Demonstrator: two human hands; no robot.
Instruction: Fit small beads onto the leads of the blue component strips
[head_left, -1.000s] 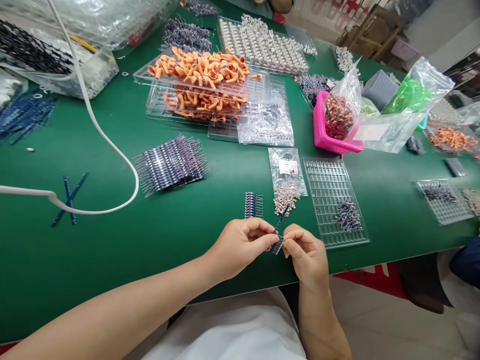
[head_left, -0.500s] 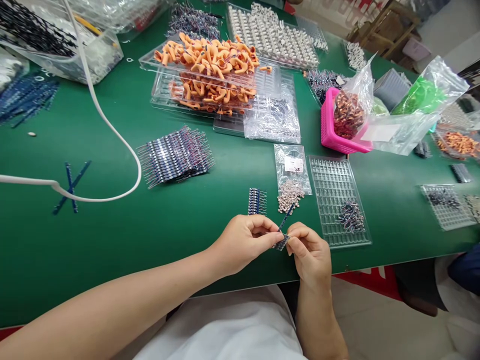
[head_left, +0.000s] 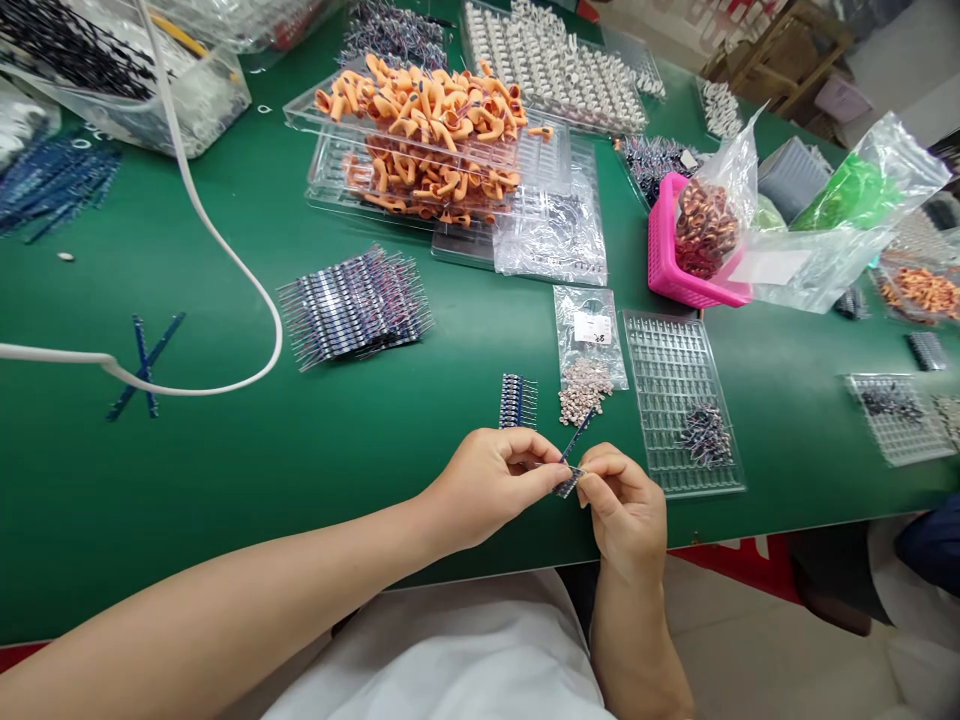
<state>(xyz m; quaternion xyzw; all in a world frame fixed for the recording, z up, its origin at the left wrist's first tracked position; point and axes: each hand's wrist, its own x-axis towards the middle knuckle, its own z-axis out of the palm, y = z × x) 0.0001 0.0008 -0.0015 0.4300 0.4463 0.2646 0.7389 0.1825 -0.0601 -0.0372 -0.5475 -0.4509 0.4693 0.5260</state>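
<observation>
Left hand [head_left: 480, 490]: thumb and forefinger pinched a blue strip [head_left: 579, 434], with the palm turned down and the other fingers curled.
Right hand [head_left: 627, 512]: thumb and forefinger were drawn together just beside the left fingertips, at the edge of the held row; I could not tell whether they gripped anything.
Blue strip: narrow, it slanted up from my left fingertips toward the beads.
Held row [head_left: 568, 485]: small dark parts, between the two hands; I could not tell whether it was joined to the blue strip.
Short bundle [head_left: 517, 400]: blue-banded parts with wire ends, flat on the green table [head_left: 187, 520], just beyond the left hand.
Beads [head_left: 585, 392]: small, pale pink, heaped at the near end of a clear bag [head_left: 589, 350] with a white label.
Ribbed tray [head_left: 660, 360]: clear, right of the bag, with loose wired parts [head_left: 706, 435] on it.
Large bundle [head_left: 356, 305]: wired parts in layered rows, left of the bag.
Crossed strips [head_left: 144, 368]: blue, at far left, under a white cable [head_left: 279, 330].
Orange pieces [head_left: 442, 110]: curved, heaped on stacked clear trays [head_left: 322, 165].
Pink basket [head_left: 679, 285]: it held a bag of copper-coloured pieces [head_left: 705, 228].
</observation>
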